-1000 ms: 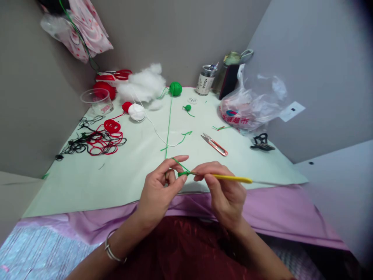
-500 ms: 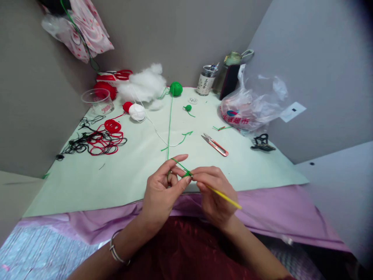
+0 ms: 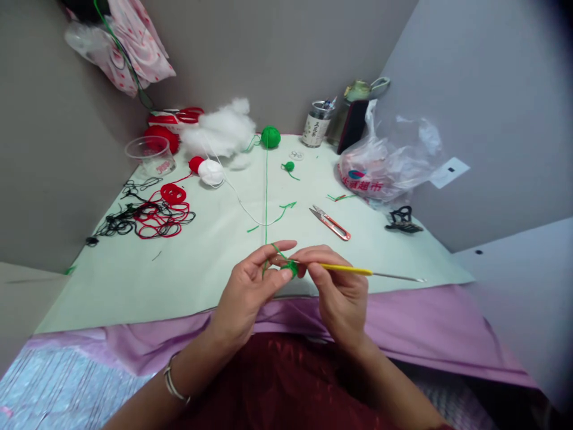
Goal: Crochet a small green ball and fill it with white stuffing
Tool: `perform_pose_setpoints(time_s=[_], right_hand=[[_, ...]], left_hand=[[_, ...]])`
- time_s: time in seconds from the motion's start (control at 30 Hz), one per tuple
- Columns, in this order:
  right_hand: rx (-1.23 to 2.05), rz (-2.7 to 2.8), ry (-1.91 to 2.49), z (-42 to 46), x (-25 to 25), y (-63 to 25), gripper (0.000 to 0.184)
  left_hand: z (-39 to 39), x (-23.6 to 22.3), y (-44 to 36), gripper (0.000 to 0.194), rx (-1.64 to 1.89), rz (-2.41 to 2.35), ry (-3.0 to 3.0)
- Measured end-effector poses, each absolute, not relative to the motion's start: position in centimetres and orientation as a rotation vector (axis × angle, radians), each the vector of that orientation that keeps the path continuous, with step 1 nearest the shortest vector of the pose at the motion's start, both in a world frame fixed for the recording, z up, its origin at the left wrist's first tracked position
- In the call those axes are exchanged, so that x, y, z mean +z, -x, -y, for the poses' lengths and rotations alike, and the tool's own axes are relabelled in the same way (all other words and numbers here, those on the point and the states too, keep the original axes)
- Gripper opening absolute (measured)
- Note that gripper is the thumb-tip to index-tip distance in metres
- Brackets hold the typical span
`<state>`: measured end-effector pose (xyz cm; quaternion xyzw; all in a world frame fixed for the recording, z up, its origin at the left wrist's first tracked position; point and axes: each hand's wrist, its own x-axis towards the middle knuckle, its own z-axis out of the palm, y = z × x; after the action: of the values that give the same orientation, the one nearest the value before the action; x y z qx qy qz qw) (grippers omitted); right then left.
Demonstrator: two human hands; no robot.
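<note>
Pinched between the thumb and fingers of my left hand (image 3: 250,288) is a small green crochet piece (image 3: 292,269). Green yarn (image 3: 267,197) loops over that hand's raised index finger and runs back to a green yarn ball (image 3: 271,137) at the far edge. My right hand (image 3: 341,292) grips a crochet hook (image 3: 347,269) by its yellow handle; the bare metal end points right, nearly level. At the green piece, the hook's working tip is mostly hidden by my fingers.
Orange thread snips (image 3: 330,223) lie beyond my right hand, with a black hair clip (image 3: 403,220) farther right. White stuffing (image 3: 219,131), a white yarn ball (image 3: 210,172) and tangled red yarn (image 3: 165,215) occupy the left. A plastic bag (image 3: 385,161) stands at back right.
The crochet hook has swung from slanting down toward me to nearly level, pointing right. My right hand has turned with it. The green yarn strand and my left hand have shifted slightly right.
</note>
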<state>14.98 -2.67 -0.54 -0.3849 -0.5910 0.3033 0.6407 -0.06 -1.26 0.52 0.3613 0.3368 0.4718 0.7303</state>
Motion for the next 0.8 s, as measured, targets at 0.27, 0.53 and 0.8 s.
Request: perform_pose_setpoints(time_s=[0.27,0.53,0.8], right_hand=[[0.195,1.633,0.971,3.3,-1.0,-15.4,0.035],[0.813,1.254,0.851,2.4,-1.0,-15.1,0.015],[1.037,1.042,0.824,2.0,-0.9,-15.4,0.015]], left_hand=[[0.8,0.4,-0.1,0.039,0.948,-0.669,-0.559],[1.0,0.7,-0.1,0.037,1.048,-0.717,-0.691],[1.2,0.6,0.0,0.028,1.067,-0.768,-0.798]])
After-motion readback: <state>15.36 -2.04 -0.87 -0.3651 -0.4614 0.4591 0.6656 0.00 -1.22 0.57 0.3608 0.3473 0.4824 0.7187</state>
